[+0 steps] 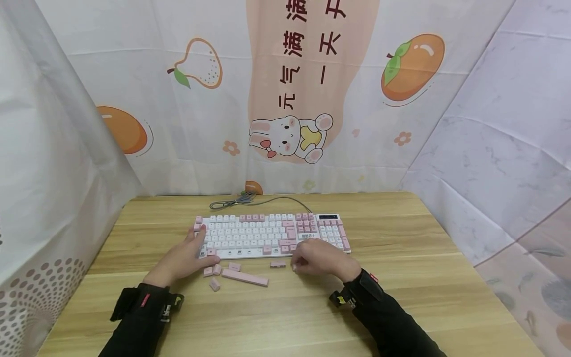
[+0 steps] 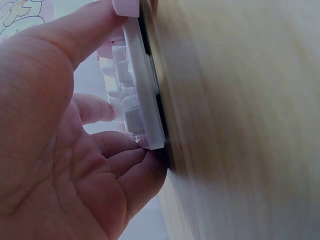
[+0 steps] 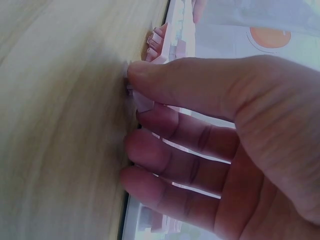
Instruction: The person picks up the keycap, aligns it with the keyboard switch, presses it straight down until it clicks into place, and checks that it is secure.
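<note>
A white and pink keyboard [image 1: 250, 233] lies on the table, its front row partly bare of keycaps. My left hand [image 1: 183, 260] grips the keyboard's left end, thumb at the front edge and fingers round the side; the left wrist view shows the fingertips at the white case [image 2: 145, 95]. Just in front of the keyboard, my right hand [image 1: 318, 257] pinches a small pale pink keycap [image 3: 143, 101] between thumb and index finger, low over the wood. A wider pink keycap [image 1: 277, 264] lies to the left of that hand.
Several loose pink keycaps [image 1: 214, 283] and a long pink space bar [image 1: 245, 277] lie before the keyboard's left half. Behind the keyboard, a grey cable [image 1: 234, 202] is bundled near the table's back edge. Printed curtains [image 1: 200, 124] hang around the table.
</note>
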`<state>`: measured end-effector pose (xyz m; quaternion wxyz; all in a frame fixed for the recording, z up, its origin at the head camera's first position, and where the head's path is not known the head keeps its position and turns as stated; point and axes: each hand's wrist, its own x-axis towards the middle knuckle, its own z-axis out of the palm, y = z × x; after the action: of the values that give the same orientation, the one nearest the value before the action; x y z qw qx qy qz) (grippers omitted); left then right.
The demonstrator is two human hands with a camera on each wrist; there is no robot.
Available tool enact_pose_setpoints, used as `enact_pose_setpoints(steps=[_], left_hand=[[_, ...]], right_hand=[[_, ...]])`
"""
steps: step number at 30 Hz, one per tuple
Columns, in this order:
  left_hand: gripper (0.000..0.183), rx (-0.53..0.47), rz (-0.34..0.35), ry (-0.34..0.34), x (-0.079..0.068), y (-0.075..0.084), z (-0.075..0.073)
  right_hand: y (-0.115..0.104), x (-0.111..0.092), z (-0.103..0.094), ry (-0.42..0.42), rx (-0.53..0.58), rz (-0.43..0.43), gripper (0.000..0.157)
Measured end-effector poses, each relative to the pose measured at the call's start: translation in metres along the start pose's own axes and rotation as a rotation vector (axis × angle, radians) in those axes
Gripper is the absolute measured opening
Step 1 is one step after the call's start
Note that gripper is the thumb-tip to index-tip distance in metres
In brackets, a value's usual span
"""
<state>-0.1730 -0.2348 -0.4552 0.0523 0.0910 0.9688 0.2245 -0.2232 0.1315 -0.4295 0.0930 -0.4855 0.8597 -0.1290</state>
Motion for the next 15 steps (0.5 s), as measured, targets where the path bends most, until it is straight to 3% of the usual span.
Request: enact_pose_setpoints(steps=[10, 15], left_hand=[[0.101, 0.001, -0.013, -0.008, 0.0008, 0.0, 0.0004], [0.101, 0.001, -0.009, -0.005, 0.001, -0.0007, 0.0007]], right_hand=[[0.0, 0.0014, 0.0003, -0.006, -0.053, -0.021, 0.008], [-0.0012, 0.0024, -0.0054, 0.048, -0.036, -0.018, 0.008]])
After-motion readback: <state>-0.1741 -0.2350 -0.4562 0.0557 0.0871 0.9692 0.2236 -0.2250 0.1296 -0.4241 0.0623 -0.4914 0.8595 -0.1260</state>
